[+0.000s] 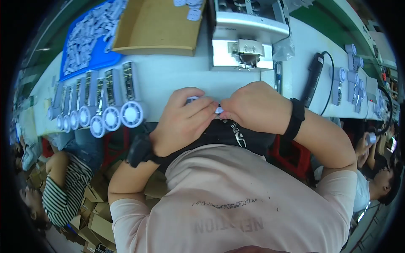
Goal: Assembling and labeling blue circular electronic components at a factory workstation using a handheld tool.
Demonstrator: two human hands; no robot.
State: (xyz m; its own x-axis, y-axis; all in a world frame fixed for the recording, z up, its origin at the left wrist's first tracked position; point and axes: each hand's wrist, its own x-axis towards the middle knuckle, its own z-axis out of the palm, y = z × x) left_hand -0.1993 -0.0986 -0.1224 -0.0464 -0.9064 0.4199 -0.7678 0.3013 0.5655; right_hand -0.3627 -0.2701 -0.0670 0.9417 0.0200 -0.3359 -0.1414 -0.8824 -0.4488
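Observation:
At the near edge of the white table, my left hand [185,116] and my right hand [255,107] meet with fingers bent and fingertips together. Between them shows a small pale lavender plastic part [219,110], pinched from both sides. Another bit of pale plastic [192,99] peeks out under the left fingers; whether it belongs to the same piece, I cannot tell. My fingers hide most of what is held. Left of my hands lies a row of several pale handles with slotted round heads [132,114], their long inner sides exposed.
A silver metal machine [253,31] stands beyond my hands. Left of it are a brown tray [154,29] and a blue tray [103,59] heaped with pale parts. A black corded tool [314,78] and more round-headed pieces [338,76] lie rightward. People sit on both sides.

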